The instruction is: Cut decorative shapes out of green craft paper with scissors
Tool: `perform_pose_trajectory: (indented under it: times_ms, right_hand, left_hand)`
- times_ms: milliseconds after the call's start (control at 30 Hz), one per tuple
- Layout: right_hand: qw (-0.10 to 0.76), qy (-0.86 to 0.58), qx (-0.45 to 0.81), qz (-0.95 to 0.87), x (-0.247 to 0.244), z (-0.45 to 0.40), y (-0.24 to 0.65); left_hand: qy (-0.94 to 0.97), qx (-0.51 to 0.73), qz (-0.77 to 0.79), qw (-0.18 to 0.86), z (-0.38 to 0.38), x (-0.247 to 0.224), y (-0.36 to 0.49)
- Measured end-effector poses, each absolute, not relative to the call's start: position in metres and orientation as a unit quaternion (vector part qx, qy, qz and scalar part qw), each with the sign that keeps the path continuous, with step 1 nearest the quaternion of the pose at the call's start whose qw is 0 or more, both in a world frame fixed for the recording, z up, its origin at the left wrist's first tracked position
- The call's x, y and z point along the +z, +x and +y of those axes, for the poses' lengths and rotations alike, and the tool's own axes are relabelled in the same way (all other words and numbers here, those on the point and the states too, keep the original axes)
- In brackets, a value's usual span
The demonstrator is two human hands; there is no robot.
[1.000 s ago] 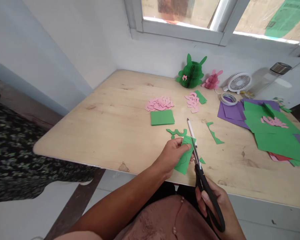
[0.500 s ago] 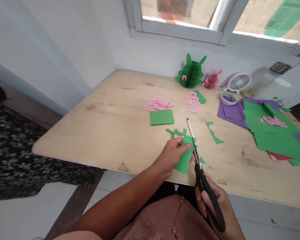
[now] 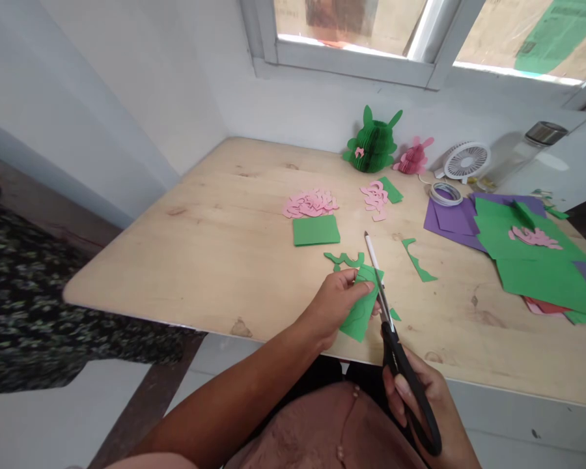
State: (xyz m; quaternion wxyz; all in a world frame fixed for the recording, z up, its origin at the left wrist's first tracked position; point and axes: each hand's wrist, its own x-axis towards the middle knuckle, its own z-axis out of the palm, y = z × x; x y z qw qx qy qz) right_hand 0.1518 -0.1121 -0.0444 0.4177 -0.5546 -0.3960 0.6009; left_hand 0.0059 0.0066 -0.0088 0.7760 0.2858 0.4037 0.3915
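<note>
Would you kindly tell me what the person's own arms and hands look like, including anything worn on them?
The left hand and right hand are ungloved, and the left forearm is bare of any sleeve. No watch or bracelet shows. The top is dusty pink, with small bead-like fastenings.

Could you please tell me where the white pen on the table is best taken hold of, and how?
Probably pinch the white pen by its exposed far half, coming from above: it lies flat, and the scissors in the right hand overlap its near part.
</note>
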Motion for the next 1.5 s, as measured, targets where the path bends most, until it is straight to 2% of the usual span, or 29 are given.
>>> perform_pose_trajectory:
  times_ms: [1500]
  right_hand:
    - [0.438, -0.547, 0.624, -0.346, -0.052, -0.114, 0.155]
  left_hand:
    - [0.36, 0.348, 0.389, 0.773, 0.026, -0.004, -0.004]
